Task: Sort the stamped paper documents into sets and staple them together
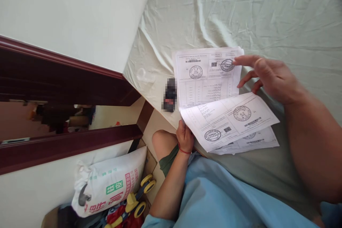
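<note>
A stack of printed white papers (205, 92) lies open across its middle, with oval and round ink stamps, small barcodes and table rows. One page (229, 121) is turned down toward my body, and more stamped sheets (260, 140) show beneath it. My left hand (185, 137), with a red cord at the wrist, is closed on the stack's near left corner; the fingers underneath are hidden. Over the right edge, my right hand (269, 76) has its fingers apart. Its index fingertip reaches the oval stamp on the upper page, and its lower fingers are close to the fold.
Pale green sheet (262, 17) covers the bed, with wrinkles. Left of the papers are a pixelated dark object (169, 95) and a clear plastic cup (145, 74). A dark red wooden frame (66, 74), a printed white sack (109, 181) and a yellow-wheeled toy (140, 199) stand further left.
</note>
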{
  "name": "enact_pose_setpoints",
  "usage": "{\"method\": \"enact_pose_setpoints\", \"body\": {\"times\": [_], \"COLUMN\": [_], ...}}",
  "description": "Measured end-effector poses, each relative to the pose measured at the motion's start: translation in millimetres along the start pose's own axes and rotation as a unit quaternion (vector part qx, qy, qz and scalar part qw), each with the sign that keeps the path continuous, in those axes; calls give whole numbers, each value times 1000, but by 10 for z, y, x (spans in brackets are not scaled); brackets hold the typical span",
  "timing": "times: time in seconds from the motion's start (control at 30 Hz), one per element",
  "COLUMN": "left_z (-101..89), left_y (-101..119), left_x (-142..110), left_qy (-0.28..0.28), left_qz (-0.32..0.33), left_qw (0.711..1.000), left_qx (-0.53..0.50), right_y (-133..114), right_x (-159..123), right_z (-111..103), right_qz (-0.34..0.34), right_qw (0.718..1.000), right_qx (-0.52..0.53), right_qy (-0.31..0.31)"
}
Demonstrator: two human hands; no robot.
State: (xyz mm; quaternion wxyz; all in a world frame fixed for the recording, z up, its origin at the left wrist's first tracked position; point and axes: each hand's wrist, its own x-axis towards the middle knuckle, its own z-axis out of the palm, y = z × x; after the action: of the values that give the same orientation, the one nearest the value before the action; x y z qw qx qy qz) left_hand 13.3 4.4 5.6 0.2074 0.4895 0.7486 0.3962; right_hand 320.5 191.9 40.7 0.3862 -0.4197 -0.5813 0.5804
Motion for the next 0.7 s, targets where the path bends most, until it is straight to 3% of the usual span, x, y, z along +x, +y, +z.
{"method": "enact_pose_setpoints", "body": {"times": [0.1,0.23,0.37,0.53,0.7], "left_z": [14,19,9,-1,0], "left_y": [-8,-40,-33,-30,-54], "left_x": [-3,-6,-5,2,24], "left_qy": [8,12,13,14,17], "left_qz": [-9,2,5,2,0], "left_qw": [1000,1000,1000,1000,1000], "left_qx": [-3,-11,-3,5,-3], "right_y": [-25,-77,-173,-242,-170], "right_x": [18,35,-15,-58,13], "right_z": [-16,-34,-65,-97,-20], "right_qz": [10,12,-45,-68,-65], "right_qw": [990,973,974,979,974], "right_qx": [142,228,222,189,180], "right_qy": [-12,-35,17,20,118]}}
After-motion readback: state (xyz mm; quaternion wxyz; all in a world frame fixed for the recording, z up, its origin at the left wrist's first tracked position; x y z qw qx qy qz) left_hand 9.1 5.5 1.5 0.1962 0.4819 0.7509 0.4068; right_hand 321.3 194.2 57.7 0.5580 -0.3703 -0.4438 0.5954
